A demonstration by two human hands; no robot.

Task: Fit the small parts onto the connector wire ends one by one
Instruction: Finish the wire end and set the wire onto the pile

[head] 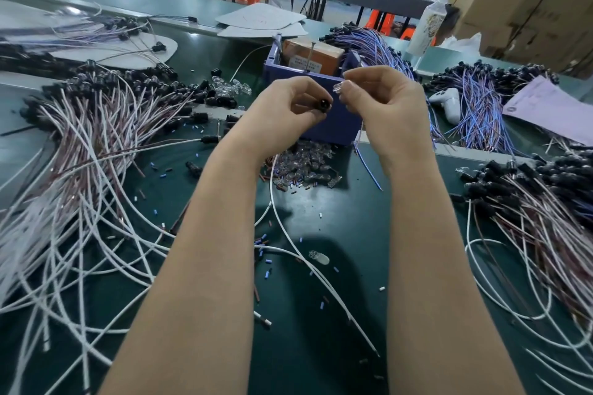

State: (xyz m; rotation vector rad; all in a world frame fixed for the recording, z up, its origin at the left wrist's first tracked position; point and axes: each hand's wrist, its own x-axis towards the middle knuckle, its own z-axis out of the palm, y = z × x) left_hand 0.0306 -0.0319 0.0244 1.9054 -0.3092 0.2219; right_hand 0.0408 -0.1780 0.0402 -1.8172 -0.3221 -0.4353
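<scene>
My left hand [288,106] pinches a small black connector [322,105] with its open end facing right. Its white wire [282,221] trails down between my forearms onto the green mat. My right hand [382,99] pinches a small clear plastic part [340,87] just right of and slightly above the connector, a small gap between them. A heap of clear parts [305,163] lies on the mat below my hands. One loose clear part [318,256] lies nearer to me.
A blue bin [333,128] with an orange box stands right behind my hands. Bundles of white-wired black connectors [96,125] spread at left and at right [529,202]. Blue-wired bundles [481,106] lie at back right beside a white tool [447,102]. Small wire offcuts litter the mat.
</scene>
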